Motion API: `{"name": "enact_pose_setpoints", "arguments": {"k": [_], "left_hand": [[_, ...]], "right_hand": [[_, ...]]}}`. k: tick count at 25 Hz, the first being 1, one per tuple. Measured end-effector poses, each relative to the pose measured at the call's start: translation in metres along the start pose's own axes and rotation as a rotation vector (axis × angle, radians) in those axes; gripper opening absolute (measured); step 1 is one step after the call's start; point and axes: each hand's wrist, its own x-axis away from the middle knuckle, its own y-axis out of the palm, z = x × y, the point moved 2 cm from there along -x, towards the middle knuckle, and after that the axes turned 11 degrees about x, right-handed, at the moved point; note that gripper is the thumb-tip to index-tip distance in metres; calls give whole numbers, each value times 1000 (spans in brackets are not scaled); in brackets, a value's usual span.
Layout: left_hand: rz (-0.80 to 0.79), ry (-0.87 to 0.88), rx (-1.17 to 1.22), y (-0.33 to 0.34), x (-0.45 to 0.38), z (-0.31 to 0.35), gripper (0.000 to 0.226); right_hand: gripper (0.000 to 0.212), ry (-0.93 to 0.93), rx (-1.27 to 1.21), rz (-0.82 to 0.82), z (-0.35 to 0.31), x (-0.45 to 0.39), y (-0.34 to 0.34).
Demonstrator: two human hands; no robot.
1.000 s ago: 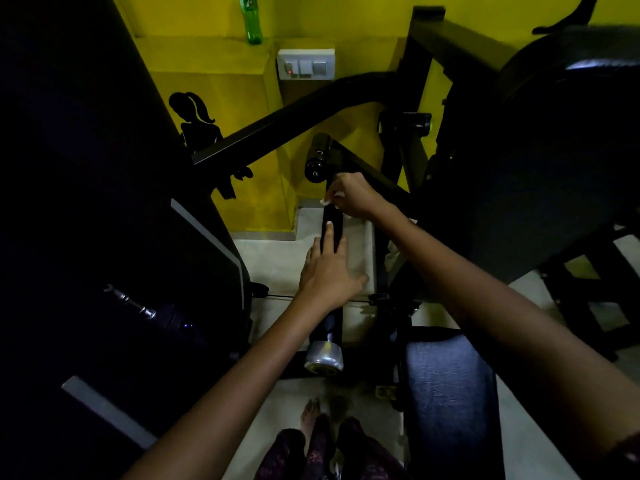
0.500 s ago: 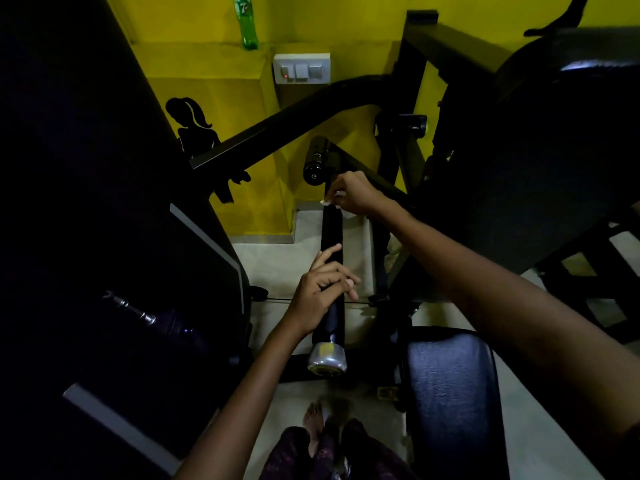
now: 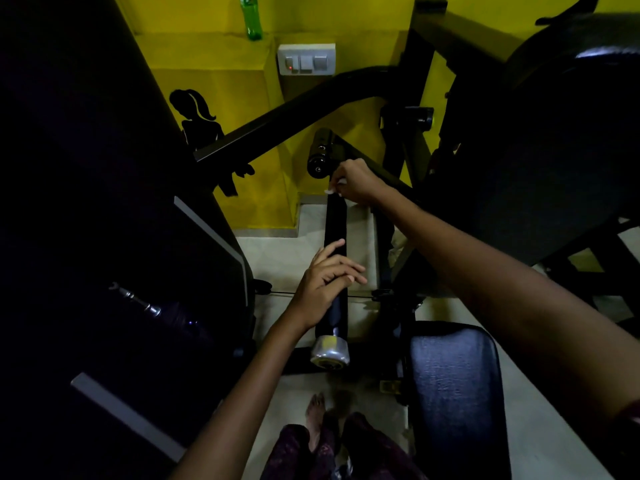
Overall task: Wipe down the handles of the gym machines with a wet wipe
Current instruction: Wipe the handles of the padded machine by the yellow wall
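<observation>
A black padded handle (image 3: pixel 335 223) with a silver end cap (image 3: pixel 329 351) runs from the middle of the view down toward me. My left hand (image 3: pixel 325 282) lies across its lower part with the fingers curled over the grip. My right hand (image 3: pixel 355 181) is at the handle's upper end and pinches a small white wet wipe (image 3: pixel 333 190) against it; most of the wipe is hidden under the fingers.
A dark seat pad (image 3: pixel 457 393) stands at the lower right and a large dark pad (image 3: pixel 554 140) at the upper right. The black machine frame (image 3: pixel 287 119) crosses above. A weight stack housing (image 3: pixel 138 271) fills the left. The yellow wall holds a switch panel (image 3: pixel 306 60) and a green bottle (image 3: pixel 252 19).
My left hand slid down the handle and its fingers curled over the grip. My right hand stayed at the upper end with the wipe.
</observation>
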Motion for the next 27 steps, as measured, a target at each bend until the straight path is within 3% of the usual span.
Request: {"name": "enact_pose_setpoints", "arguments": {"k": [4, 9, 14, 19, 23, 27], "left_hand": [[30, 8, 23, 0, 1, 0, 30], [-63, -32, -146, -3, 0, 0, 33], [-83, -63, -193, -4, 0, 2, 32], [-105, -61, -289, -4, 0, 5, 31], [-103, -68, -198, -3, 1, 7, 30], [-89, -84, -165, -2, 3, 6, 30]], "right_hand": [[14, 58, -27, 28, -3, -3, -1], [15, -78, 58, -90, -6, 12, -8], [21, 9, 175, -110, -18, -8, -11], [22, -192, 205, -145, -30, 19, -1], [20, -343, 149, -157, -24, 36, -7], [14, -165, -63, 3, -2, 28, -4]]}}
